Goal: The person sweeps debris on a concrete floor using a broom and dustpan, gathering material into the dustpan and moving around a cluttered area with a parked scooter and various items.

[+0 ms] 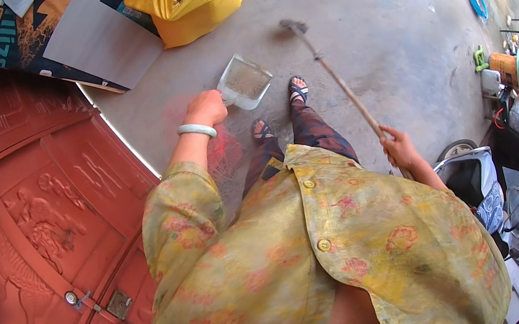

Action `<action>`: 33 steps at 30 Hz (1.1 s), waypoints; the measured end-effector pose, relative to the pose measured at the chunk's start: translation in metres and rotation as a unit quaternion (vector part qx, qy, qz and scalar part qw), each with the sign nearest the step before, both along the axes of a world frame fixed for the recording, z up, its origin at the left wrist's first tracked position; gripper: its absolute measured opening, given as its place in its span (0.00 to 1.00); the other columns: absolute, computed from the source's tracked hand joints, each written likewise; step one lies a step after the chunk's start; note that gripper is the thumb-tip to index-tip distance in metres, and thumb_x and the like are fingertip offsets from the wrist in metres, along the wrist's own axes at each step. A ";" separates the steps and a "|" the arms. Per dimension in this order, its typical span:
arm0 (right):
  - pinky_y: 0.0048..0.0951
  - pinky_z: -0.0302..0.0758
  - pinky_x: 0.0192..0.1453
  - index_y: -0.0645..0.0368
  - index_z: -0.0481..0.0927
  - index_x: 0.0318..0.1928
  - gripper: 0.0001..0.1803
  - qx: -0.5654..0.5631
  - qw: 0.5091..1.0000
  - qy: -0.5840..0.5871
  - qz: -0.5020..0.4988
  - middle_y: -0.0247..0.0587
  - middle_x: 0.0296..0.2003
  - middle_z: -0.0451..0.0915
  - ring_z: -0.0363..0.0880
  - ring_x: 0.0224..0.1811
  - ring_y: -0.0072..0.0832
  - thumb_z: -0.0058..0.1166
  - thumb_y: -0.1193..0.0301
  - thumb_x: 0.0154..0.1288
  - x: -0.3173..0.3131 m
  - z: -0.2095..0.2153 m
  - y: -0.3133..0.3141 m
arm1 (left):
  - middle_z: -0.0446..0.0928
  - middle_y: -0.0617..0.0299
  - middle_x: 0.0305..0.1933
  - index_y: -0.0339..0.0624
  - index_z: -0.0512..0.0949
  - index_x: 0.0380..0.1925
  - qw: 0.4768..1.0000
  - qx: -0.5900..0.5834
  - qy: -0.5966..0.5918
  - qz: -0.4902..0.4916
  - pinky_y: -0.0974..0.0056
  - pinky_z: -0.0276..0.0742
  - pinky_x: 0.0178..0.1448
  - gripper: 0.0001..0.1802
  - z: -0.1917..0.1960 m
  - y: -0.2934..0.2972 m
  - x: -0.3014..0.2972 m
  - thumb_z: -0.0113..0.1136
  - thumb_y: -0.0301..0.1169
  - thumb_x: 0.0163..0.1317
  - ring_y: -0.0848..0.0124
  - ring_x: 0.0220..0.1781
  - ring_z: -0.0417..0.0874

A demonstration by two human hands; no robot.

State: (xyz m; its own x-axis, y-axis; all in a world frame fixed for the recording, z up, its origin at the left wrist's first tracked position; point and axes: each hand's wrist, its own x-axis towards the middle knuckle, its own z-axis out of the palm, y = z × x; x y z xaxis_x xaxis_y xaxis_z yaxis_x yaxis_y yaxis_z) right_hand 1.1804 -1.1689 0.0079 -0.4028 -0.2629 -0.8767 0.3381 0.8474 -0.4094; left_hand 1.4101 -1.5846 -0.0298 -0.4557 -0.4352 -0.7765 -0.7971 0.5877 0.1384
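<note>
Hands both closed: left hand (205, 108) grips dustpan (245, 81) ahead; right hand (399, 148) grips broom (335, 79) handle.

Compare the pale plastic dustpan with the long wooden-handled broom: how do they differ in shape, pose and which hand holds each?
The pale plastic dustpan is short, broad and scoop-shaped; the long wooden-handled broom is thin and stick-like. The dustpan is in the left hand, raised and holding grey dust; the broom is in the right hand, slanting down so its head meets the concrete floor. Both are gripped by one person.
</note>
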 end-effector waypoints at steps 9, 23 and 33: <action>0.28 0.64 0.13 0.52 0.66 0.64 0.26 -0.036 0.980 0.013 -0.195 0.33 0.17 0.68 0.64 0.11 0.22 0.48 0.69 0.65 -0.049 -0.105 -0.051 | 0.77 0.49 0.51 0.43 0.80 0.46 1.000 0.007 -0.026 0.005 0.54 0.72 0.58 0.17 0.014 -0.010 0.007 0.51 0.28 0.56 0.52 0.56 0.76; 0.23 0.68 0.24 0.59 0.68 0.64 0.27 -0.054 0.978 -0.120 0.160 0.34 0.25 0.77 0.67 0.19 0.16 0.51 0.72 0.63 0.074 0.011 -0.014 | 0.78 0.44 0.48 0.38 0.80 0.40 1.000 -0.008 -0.006 0.020 0.52 0.74 0.54 0.15 -0.005 -0.005 0.037 0.53 0.29 0.53 0.49 0.52 0.78; 0.23 0.63 0.17 0.55 0.64 0.66 0.28 0.006 0.998 -0.069 -0.011 0.30 0.19 0.69 0.64 0.13 0.18 0.50 0.71 0.65 0.089 0.023 0.003 | 0.78 0.44 0.48 0.38 0.80 0.42 0.999 0.002 0.006 0.033 0.52 0.74 0.55 0.16 0.003 -0.004 0.067 0.51 0.28 0.54 0.49 0.53 0.78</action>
